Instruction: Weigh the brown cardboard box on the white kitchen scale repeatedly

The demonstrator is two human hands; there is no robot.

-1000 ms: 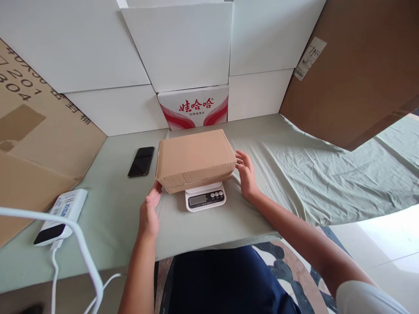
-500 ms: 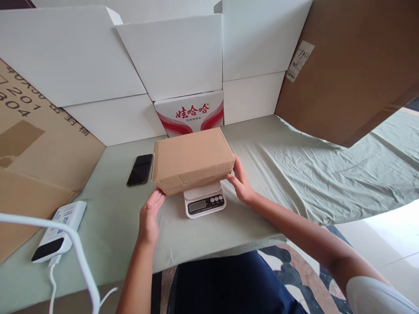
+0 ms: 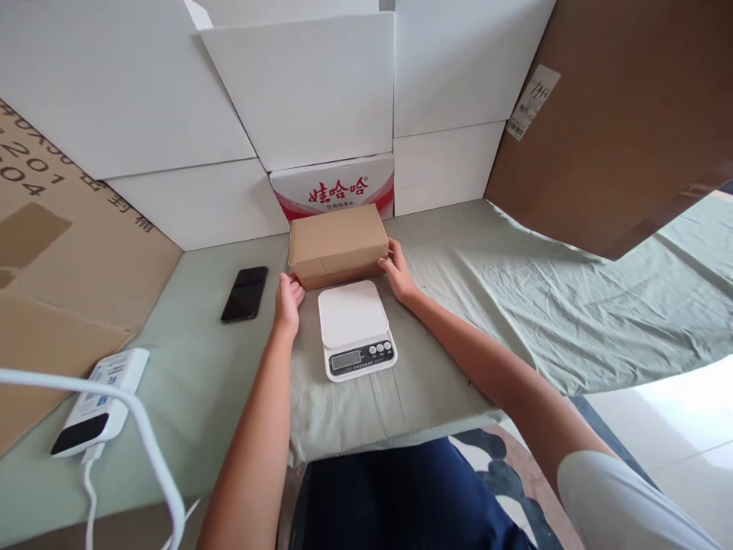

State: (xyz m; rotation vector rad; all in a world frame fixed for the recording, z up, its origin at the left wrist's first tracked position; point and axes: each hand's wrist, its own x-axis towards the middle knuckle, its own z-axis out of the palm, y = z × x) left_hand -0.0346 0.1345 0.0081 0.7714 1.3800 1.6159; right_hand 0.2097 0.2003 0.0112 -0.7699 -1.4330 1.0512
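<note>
Brown cardboard box (image 3: 337, 243) on the green cloth (image 3: 515, 298) behind the white scale (image 3: 353, 327), left hand (image 3: 288, 299) and right hand (image 3: 396, 273) pressed against its 2 ends, black phone (image 3: 245, 292) lying left, red-printed carton (image 3: 335, 186) just behind.

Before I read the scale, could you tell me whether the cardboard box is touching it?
Apart. The head view shows the cardboard box behind the scale, green cloth between.
</note>
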